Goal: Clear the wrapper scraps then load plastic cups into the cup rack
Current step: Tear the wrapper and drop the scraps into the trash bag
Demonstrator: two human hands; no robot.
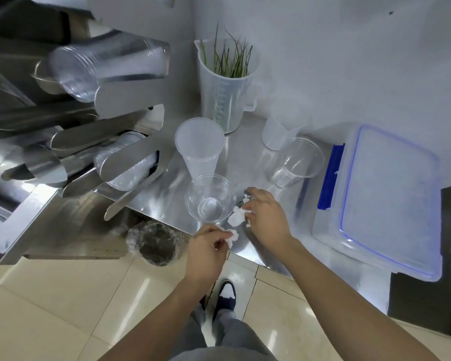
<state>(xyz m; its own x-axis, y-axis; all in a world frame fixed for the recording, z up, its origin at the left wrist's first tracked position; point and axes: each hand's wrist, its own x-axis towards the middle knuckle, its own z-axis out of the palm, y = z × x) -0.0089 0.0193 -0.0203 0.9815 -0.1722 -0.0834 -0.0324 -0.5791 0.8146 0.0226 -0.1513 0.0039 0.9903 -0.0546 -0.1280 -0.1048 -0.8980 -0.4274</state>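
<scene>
Step in hand: clearing wrapper scraps; cup loading not begun.

Left hand [206,246] at the counter [167,201] front edge, fingers pinched closed on a small white scrap [232,235]. Right hand [264,217] just beside it, fingers curled down over a larger crumpled scrap [237,217] lying on the steel; closed on it or only covering it, cannot tell.

Scraps: light, soft, crushable. Judgement: pinch or ball them into the palm; slippery steel may let them skid, so sweep toward the edge. Lined bin [156,243] stands on the floor below the counter edge.

Cups: clear cup [209,200] touching the scraps' left side, frosted tall cup [199,149] behind it, another clear cup [296,162] tilted to the right. Thin-walled, light, easily tipped or dented; hold by the rim or mid-wall with gentle grip. Cup rack [120,100] at left, already holding stacks.
</scene>
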